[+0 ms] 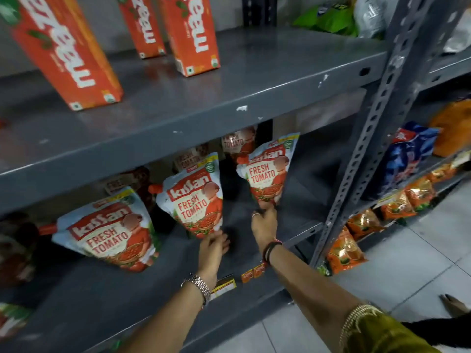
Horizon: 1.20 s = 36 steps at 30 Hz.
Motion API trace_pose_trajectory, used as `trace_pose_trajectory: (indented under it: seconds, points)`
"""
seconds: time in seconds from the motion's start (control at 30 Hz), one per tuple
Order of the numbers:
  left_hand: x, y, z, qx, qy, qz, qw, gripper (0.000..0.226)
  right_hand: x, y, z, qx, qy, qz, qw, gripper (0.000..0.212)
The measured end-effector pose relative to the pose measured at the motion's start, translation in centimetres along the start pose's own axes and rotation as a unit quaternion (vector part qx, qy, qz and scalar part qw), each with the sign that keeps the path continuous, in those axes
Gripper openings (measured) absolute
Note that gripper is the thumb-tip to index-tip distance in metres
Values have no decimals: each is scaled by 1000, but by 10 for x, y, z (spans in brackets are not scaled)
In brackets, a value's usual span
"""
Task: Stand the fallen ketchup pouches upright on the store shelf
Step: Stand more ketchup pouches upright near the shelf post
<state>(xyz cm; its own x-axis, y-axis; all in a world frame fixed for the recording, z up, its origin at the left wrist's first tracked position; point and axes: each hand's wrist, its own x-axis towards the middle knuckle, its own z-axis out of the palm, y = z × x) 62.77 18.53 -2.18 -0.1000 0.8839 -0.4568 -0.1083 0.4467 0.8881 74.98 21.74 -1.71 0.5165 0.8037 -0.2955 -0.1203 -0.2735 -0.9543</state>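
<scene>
Three white and red ketchup pouches stand in a row on the grey lower shelf (254, 253). The right pouch (267, 169) is upright, and my right hand (265, 225) pinches its bottom edge. The middle pouch (193, 197) stands beside it, with the fingers of my left hand (212, 248) touching its lower corner. The left pouch (109, 230) leans slightly and no hand touches it. More pouches (237, 141) stand behind the front row, half hidden under the upper shelf.
Orange juice cartons (66, 49) stand on the upper shelf (254, 80). A perforated steel upright (367, 138) bounds the bay on the right. Beyond it are blue (407, 159) and orange snack packets (344, 250). Small price labels (254, 272) sit on the shelf edge.
</scene>
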Motion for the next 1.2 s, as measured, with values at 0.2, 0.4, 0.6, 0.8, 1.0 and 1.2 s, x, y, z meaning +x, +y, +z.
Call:
trace_pose_trajectory:
  seconds: [0.2, 0.4, 0.6, 0.8, 1.0, 1.2]
  points:
    - [-8, 27, -34, -139, 80, 17, 987, 54, -24, -18, 45, 40, -176, 19, 983, 32]
    - [-16, 39, -39, -150, -18, -2, 989, 79, -29, -29, 45, 94, -203, 49, 974, 36]
    - [-4, 51, -33, -164, -67, -17, 984, 95, -25, -39, 43, 98, -182, 47, 977, 43]
    - [3, 52, -29, -161, -78, -15, 984, 94, -17, -43, 34, 72, -165, 49, 982, 45]
    - [-2, 21, -59, -151, 4, -2, 989, 79, -28, -16, 27, -9, -101, 56, 993, 35]
    - [-18, -5, -124, -112, 115, 13, 987, 48, -66, 10, 45, -51, -98, 42, 993, 24]
